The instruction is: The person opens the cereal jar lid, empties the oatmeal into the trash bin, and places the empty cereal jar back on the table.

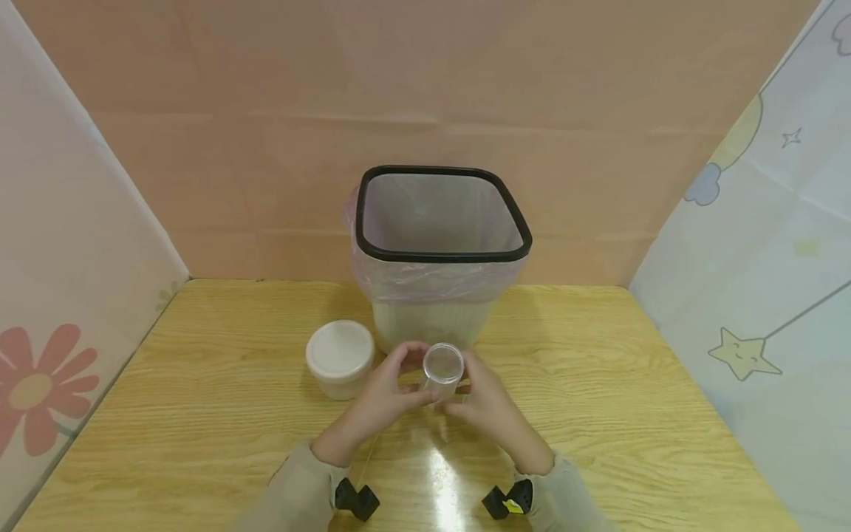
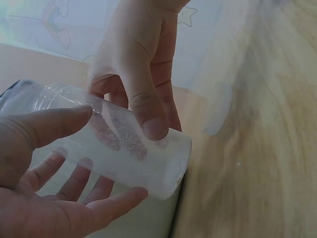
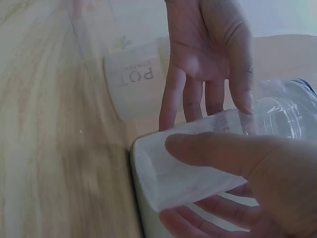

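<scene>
Both hands hold a clear plastic jar (image 1: 442,384), its round mouth facing up in the head view. My left hand (image 1: 388,391) grips the jar's left side, thumb in front and fingers around the back. From the other side my right hand (image 1: 490,405) grips it the same way. In the left wrist view, the see-through wall of the jar (image 2: 148,168) shows the right fingers behind it. The right wrist view shows the threaded neck of the jar (image 3: 188,186). Close beyond the hands stands a pale trash bin (image 1: 428,319).
The bin has a black rim (image 1: 444,258) and a thin pinkish liner bag (image 1: 439,281) folded over its edge. Left of the bin stands a white lidded tub (image 1: 339,351), with printed letters visible in the right wrist view. A wood-grain table (image 1: 631,414) meets fabric walls behind and at the sides.
</scene>
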A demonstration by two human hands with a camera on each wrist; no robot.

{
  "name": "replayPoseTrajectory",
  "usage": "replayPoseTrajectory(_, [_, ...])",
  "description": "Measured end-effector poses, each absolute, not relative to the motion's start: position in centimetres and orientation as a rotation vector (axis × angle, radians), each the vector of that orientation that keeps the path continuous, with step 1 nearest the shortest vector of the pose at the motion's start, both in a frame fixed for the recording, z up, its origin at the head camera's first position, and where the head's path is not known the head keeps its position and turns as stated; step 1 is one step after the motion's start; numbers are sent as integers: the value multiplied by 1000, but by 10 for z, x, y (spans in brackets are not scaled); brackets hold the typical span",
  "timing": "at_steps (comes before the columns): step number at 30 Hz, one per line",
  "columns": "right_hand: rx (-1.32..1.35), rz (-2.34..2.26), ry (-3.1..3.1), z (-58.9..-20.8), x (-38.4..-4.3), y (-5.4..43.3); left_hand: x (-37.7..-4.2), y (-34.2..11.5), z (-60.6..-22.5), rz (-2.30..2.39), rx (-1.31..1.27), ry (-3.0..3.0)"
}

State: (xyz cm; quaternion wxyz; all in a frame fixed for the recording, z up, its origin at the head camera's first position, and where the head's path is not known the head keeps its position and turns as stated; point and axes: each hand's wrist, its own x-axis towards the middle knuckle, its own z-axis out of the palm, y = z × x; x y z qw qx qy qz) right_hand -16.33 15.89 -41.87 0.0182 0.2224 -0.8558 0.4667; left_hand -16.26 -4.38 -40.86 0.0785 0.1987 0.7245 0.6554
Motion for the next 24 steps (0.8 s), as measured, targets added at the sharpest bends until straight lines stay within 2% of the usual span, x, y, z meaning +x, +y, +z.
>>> replayPoseTrajectory(7, [613, 1437, -2728, -426, -164, 155, -164, -43, -422, 1949, 581, 2184])
replayPoseTrajectory(24, [613, 1377, -2771, -439, -167, 157, -167, -42, -436, 1878, 586, 2278])
